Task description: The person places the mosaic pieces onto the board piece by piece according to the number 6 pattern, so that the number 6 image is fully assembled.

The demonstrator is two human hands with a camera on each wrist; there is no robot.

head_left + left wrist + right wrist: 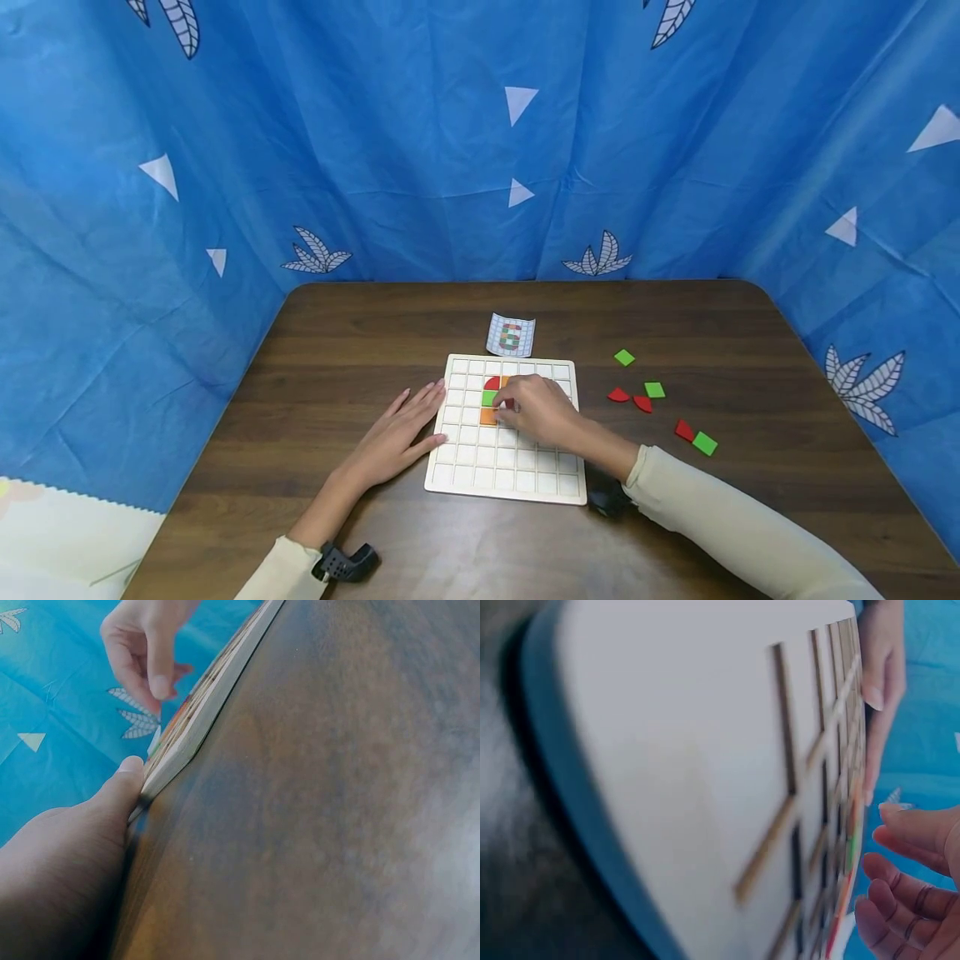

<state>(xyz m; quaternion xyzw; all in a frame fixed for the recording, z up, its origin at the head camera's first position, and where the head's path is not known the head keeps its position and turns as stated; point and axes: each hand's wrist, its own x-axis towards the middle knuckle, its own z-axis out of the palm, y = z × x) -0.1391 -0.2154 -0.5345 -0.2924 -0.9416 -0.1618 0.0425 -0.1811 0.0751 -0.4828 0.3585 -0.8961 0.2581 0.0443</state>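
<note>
A white grid board point(480, 479) lies on the table. My left hand point(401, 435) rests flat along its left edge, fingers stretched out and thumb against the rim. My right hand point(542, 408) is over the middle of the board, its fingers loosely bent. In the right wrist view, thumb and fingers stand apart and no piece shows between them. Beside these fingertips, set in the grid, are a red quarter-circle tile point(492, 383), a green square tile point(490, 398) and an orange tile point(487, 417). Another orange tile point(505, 381) is partly hidden by the right hand.
A small pattern card point(511, 336) lies just beyond the board's far edge. To the right are loose green squares point(655, 390) and red quarter-circles point(618, 395) on the brown table point(352, 333). A blue curtain point(420, 150) hangs behind the table.
</note>
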